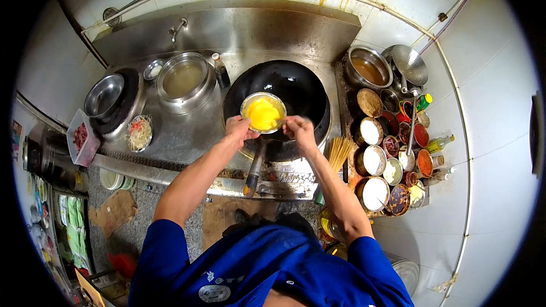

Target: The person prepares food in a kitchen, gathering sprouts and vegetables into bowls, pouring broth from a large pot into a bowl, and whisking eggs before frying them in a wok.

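Observation:
A metal bowl point(244, 115) of bright yellow egg-like mixture point(263, 113) is held over the near part of a black wok point(294, 76). My left hand point(239, 128) grips the bowl's left rim with thumb and fingers. At the bowl's right rim is my right hand point(299, 130), fingers drawn together and partly blurred; whether it pinches the rim or a thin utensil, I cannot tell. The wok's handle point(255, 170) points toward me, below the bowl, and neither hand touches it. Dark and glossy, the wok's inside is partly hidden by the bowl.
Right of the wok stand a bamboo wok brush point(338, 151), several seasoning bowls point(374, 160) and a pot of brown liquid point(370, 68). On the left are a large water pot point(184, 79), a dark sauce bottle point(221, 71), a dish of bean sprouts point(139, 133) and a plastic meat tub point(83, 138).

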The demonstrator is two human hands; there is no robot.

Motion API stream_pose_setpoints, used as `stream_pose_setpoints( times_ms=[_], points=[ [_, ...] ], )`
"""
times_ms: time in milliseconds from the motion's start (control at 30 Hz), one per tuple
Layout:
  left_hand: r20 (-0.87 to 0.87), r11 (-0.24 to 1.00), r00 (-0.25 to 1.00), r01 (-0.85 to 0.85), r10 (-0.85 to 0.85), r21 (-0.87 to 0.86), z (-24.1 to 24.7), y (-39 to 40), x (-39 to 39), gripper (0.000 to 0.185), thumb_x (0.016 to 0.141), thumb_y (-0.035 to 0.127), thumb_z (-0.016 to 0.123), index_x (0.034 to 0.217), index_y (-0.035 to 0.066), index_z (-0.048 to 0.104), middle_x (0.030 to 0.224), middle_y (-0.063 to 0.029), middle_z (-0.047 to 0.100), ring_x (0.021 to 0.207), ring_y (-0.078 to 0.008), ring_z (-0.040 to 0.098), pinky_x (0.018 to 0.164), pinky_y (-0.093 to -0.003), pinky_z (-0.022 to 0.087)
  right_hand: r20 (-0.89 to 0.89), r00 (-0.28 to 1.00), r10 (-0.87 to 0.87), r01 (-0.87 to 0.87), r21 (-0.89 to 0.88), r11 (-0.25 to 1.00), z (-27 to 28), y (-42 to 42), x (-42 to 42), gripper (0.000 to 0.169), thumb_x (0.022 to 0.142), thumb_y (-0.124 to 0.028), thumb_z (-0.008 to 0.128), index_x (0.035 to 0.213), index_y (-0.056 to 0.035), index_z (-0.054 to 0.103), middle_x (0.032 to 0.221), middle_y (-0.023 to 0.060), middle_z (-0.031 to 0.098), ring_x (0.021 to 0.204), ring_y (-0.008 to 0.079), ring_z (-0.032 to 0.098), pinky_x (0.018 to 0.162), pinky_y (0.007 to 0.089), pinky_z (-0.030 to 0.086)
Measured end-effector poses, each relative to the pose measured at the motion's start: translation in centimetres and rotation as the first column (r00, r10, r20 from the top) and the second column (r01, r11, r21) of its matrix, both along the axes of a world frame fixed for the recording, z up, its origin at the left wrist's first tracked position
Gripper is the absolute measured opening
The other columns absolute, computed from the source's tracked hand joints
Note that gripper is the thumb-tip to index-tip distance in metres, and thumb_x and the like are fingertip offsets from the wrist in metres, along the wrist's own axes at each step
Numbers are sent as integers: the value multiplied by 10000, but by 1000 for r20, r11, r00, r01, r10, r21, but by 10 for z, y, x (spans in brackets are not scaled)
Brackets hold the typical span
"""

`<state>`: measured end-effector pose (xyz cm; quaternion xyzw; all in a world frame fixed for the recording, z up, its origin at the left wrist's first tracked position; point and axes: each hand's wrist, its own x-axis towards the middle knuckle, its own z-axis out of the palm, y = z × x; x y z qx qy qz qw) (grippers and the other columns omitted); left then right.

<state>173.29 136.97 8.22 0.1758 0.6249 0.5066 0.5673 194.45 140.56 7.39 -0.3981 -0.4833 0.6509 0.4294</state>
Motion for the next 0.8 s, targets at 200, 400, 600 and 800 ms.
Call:
stream_pose_setpoints(
  times_ms=[200, 400, 600, 800],
  points=[
    [-18, 999, 1000, -18, 17, -26, 4, 22, -2, 281, 864, 28, 481, 1125, -62, 426, 897, -210, 607, 641, -287, 649, 516, -359, 576, -36, 996, 79, -78, 12, 997, 0, 29, -11, 158, 919, -116, 517, 972, -1, 612, 724, 24, 615, 597, 68, 528, 482, 190, 353],
    [-94, 998, 995, 24, -29, -52, -15, 50, -6, 182, 847, 27, 491, 1001, -63, 526, 883, -185, 621, 630, -262, 653, 486, -337, 575, 36, 997, 75, -73, -49, 996, -9, 58, -11, 160, 925, -100, 507, 969, 14, 611, 699, 31, 609, 587, 93, 531, 528, 213, 407],
    [-305, 993, 950, 36, -69, -113, -68, 87, -20, 250, 833, 37, 515, 1057, -73, 523, 935, -164, 620, 671, -270, 657, 487, -343, 580, 211, 976, 54, -80, 118, 990, -57, 94, -14, 153, 917, -81, 518, 954, 33, 613, 699, 38, 603, 609, 107, 552, 567, 242, 449],
    [-623, 979, 779, -66, -71, -195, -59, 110, -1, 359, 775, 91, 588, 1121, 1, 555, 1075, -165, 597, 901, -276, 638, 591, -355, 579, 522, 848, 89, -224, 201, 954, -59, 109, -13, 165, 890, -95, 534, 965, 14, 633, 704, 119, 644, 645, 180, 634, 640, 288, 499]
  ],
)
